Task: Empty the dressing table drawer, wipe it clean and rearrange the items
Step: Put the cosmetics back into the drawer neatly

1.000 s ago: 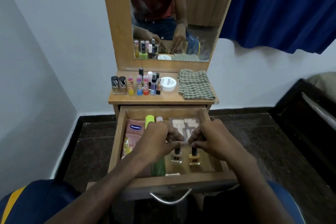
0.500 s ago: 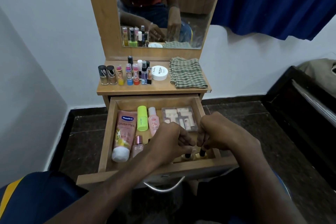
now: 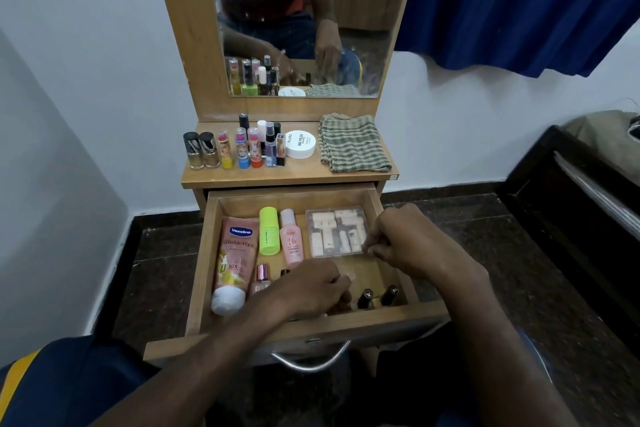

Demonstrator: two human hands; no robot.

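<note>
Left hand [image 3: 311,289] is seen low in the open drawer [image 3: 204,253], fingers curled over the front bottles; grip cannot be told. Right hand [image 3: 405,239] is held at the clear plastic case [image 3: 335,231], fingertips pinched at its right edge. Two dark-capped bottles [image 3: 377,296] stand at the front right. Vaseline tube [image 3: 233,263], green bottle [image 3: 269,231], pink bottle [image 3: 291,237] lie left. Checked cloth [image 3: 351,149] is folded on the tabletop.
</note>
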